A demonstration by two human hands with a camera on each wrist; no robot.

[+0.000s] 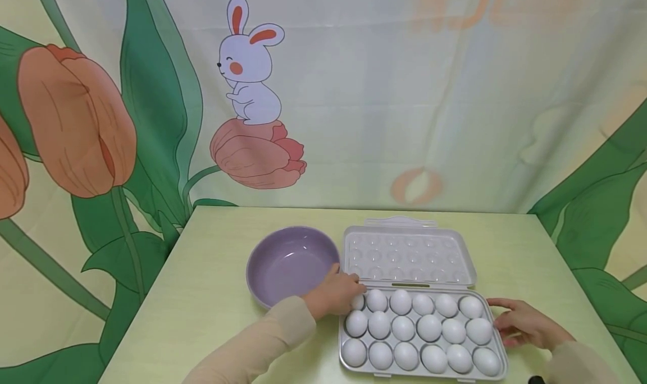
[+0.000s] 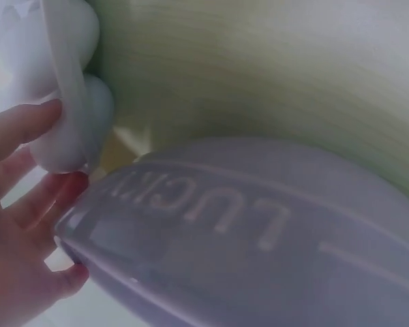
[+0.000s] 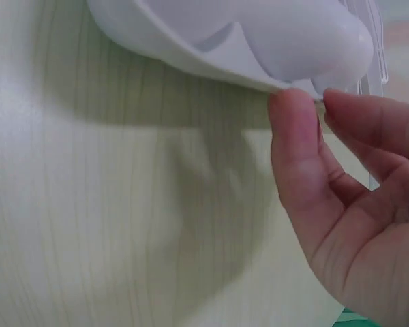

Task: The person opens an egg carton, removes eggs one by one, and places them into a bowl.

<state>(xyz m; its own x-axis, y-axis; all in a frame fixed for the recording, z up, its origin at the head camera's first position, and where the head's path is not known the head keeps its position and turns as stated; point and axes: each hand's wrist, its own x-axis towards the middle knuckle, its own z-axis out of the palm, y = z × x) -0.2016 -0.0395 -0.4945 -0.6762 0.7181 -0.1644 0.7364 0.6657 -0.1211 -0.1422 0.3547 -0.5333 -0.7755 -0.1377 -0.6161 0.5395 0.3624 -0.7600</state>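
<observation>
A plastic egg box with white eggs in rows lies open on the table, its clear dimpled lid folded back. My left hand is at the box's back left corner. In the left wrist view its thumb and fingers close about the corner egg, at the box's rim. One finger touches the rim of the purple bowl, which has raised "LUCKY" lettering. At the right end, my right hand pinches the box's rim between thumb and fingers.
The purple bowl stands left of the lid, with nothing in it. A pale wood-grain table bears everything. Behind hangs a cloth printed with tulips and a rabbit. A small dark object shows at the bottom edge.
</observation>
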